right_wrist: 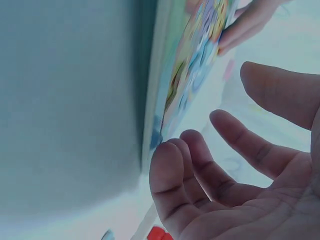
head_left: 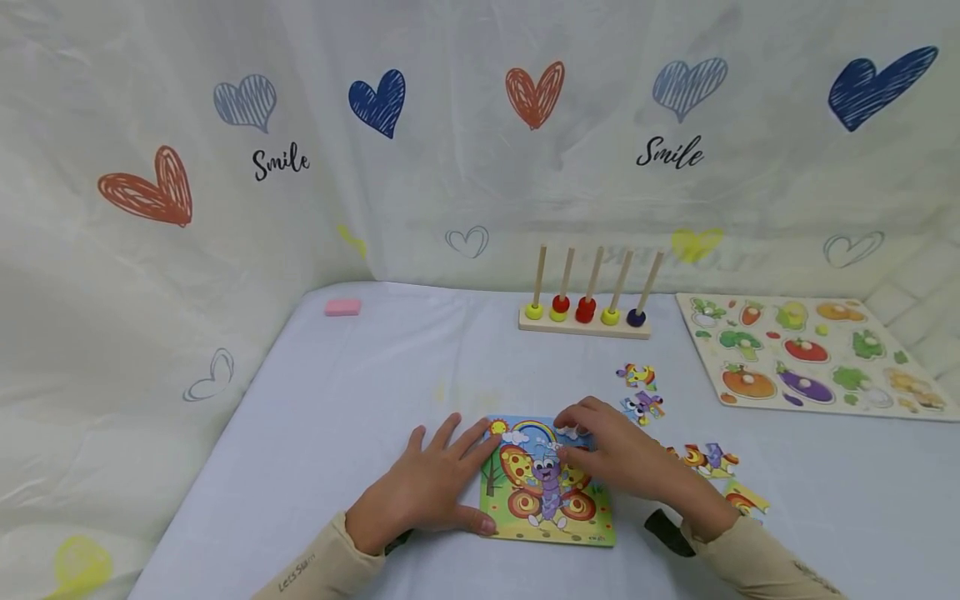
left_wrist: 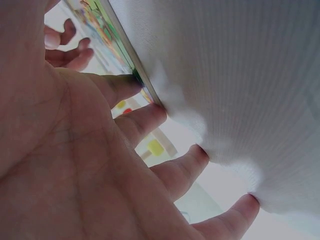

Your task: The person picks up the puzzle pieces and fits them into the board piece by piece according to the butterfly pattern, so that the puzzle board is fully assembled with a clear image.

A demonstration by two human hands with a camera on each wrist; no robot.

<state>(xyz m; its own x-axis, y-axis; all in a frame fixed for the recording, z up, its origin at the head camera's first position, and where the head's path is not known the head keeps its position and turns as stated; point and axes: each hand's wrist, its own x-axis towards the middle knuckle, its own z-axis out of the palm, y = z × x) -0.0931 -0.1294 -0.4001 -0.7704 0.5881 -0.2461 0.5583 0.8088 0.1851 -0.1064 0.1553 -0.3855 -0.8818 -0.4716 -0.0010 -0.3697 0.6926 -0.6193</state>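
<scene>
Nearest, two tan sleeves (head_left: 330, 562) are seen at the bottom, with some writing on them. Past them, a puzzle board (head_left: 550, 500) is laid flat on the white table cloth (head_left: 375, 375), in front of the person. A happy purple butterfly, a rainbow and a sun are shown on it. The left hand (head_left: 423, 492) is spread wide at the board's left side, and the edge is touched by its thumb and first finger, while two other fingertips are rested on the cloth. The right hand (head_left: 618, 450) is held over the top right part, its fingers bent and its thumb kept apart from them; nothing is seen in its grip, and whether the board is touched cannot be told. The two hands are held apart. To the right, loose puzzle pieces (head_left: 642, 407) are scattered, some partly hidden by the right arm. Farther back, a wooden stand (head_left: 585, 328) with five sticks and coloured rings is placed, with a vegetable board (head_left: 763, 350) to its right and a small pink block (head_left: 342, 307) far to its left. Behind everything, a white sheet (head_left: 450, 183) is covered with hearts.
</scene>
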